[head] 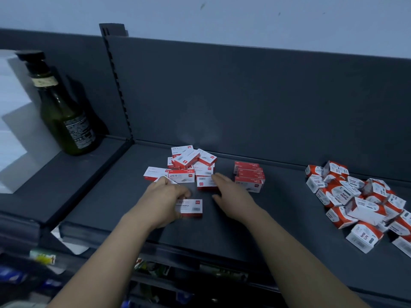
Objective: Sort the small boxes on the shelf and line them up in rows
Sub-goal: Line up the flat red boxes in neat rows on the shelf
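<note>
A loose heap of small red-and-white staple boxes (189, 162) lies mid-shelf on the dark grey shelf (278, 210). To its right, a few of the same boxes (249, 174) stand lined up in a short row. My left hand (165, 196) is closed on one staple box (191, 208) near the shelf's front, and another box seems tucked at its fingertips. My right hand (229, 192) reaches forward with fingers apart, its tips touching a box (205, 182) at the heap's front edge. At the far right sits a jumbled pile of orange-and-white paper clip boxes (360, 201).
A dark green pump bottle (64, 114) stands on the neighbouring shelf at the left, beside a white block (13, 121). A slotted upright (115, 81) divides the two shelves. Lower shelves with blurred goods (44, 258) show below the front edge.
</note>
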Demonstrator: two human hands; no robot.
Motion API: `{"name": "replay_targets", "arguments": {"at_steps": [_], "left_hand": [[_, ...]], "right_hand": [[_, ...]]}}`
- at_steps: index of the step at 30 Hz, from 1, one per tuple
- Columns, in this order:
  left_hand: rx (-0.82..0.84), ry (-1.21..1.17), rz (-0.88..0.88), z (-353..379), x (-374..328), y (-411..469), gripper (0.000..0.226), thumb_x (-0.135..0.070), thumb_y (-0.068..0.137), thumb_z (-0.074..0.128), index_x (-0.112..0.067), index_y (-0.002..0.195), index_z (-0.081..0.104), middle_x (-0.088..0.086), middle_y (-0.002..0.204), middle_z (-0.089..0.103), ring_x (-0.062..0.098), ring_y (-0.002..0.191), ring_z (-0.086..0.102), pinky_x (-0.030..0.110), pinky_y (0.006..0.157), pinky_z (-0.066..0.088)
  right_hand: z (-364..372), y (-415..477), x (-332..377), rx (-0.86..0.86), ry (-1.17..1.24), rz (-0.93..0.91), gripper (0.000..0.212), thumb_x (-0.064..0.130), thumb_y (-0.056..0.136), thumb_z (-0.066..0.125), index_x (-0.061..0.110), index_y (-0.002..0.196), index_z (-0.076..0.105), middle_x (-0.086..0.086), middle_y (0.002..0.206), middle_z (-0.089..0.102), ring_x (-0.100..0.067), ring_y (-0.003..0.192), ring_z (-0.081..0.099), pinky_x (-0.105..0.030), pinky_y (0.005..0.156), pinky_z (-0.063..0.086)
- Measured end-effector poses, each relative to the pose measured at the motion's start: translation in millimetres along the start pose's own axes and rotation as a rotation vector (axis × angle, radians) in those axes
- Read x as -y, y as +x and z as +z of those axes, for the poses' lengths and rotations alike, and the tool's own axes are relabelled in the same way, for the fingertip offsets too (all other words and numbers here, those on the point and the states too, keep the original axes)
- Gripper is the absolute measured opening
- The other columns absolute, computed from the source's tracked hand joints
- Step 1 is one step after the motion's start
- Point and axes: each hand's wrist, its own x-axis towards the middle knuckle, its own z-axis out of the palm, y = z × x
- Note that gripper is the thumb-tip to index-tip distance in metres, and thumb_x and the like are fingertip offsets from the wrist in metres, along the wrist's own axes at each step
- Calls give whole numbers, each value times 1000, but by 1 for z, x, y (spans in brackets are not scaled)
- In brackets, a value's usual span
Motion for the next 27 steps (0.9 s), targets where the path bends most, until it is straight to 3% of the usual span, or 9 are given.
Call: {"name": "replay_targets", "arguments": {"at_steps": [4, 7, 10, 12, 15, 17, 22, 24, 27], "left_hand": [[4, -121, 14, 2, 18, -8, 33, -27, 73, 74, -35, 101, 59, -11, 92, 51, 13, 102, 40, 25, 88, 42], [-14, -399, 25, 2, 26, -11, 22, -22, 80, 71, -32, 98, 64, -9, 90, 63, 13, 91, 56, 33, 83, 50], [-12, -771, -66, -7, 14, -12, 13, -27, 92, 60, -30, 105, 64, 1, 94, 64, 11, 81, 62, 31, 80, 51], [26, -1058, -192, -7, 3, -8, 18, -26, 99, 46, -26, 104, 64, 5, 100, 65, 14, 78, 66, 26, 73, 55], [-10, -1270, -337, -1, -10, -2, 28, -20, 103, 35, -13, 98, 62, 11, 89, 66, 17, 64, 65, 24, 56, 51], [-13, -1272, -343, 5, -16, 0, 30, -21, 104, 34, -10, 96, 61, 10, 82, 67, 19, 63, 63, 26, 55, 48], [46, -1129, -276, 16, -27, 9, 24, -14, 103, 35, -3, 101, 57, 17, 94, 66, 21, 66, 69, 25, 51, 52], [81, -1055, -246, 20, -28, 11, 16, -8, 100, 42, -6, 108, 56, 13, 97, 67, 22, 73, 71, 26, 57, 55], [72, -898, -189, 24, -27, 15, 23, -6, 96, 48, -15, 116, 56, 5, 105, 65, 20, 82, 71, 33, 72, 59]], "right_hand": [[2, 0, 4, -12, 17, 9, 50, 27, 94, 52, 20, 142, 37, -1, 144, 36, -20, 121, 48, -35, 101, 42], [-1, -10, 3, 11, 112, -3, 39, 37, 93, 54, 24, 130, 49, 0, 127, 51, -14, 105, 55, -28, 90, 45], [-7, -24, -1, 2, 496, 92, 27, 40, 96, 49, 22, 116, 57, 1, 97, 64, -13, 71, 65, -29, 66, 52], [-10, -31, -6, 5, 743, 216, 24, 27, 100, 40, 17, 114, 57, -6, 86, 64, -18, 64, 65, -35, 65, 55], [-17, -43, -15, -7, 836, 372, 32, 21, 102, 30, 5, 107, 57, -15, 80, 65, -23, 64, 67, -38, 65, 57], [-21, -52, -20, -9, 843, 409, 32, 16, 102, 30, 0, 102, 58, -16, 80, 65, -22, 60, 67, -35, 59, 57], [-24, -67, -32, -19, 776, 452, 33, 17, 101, 35, -7, 100, 59, -18, 72, 66, -16, 52, 64, -25, 50, 53], [-26, -72, -35, -34, 775, 456, 31, 20, 101, 41, -3, 97, 61, -15, 69, 66, -12, 49, 62, -23, 50, 52], [-28, -78, -41, -39, 852, 423, 21, 18, 98, 49, 4, 102, 64, -12, 74, 66, -13, 56, 63, -24, 54, 53]]}}
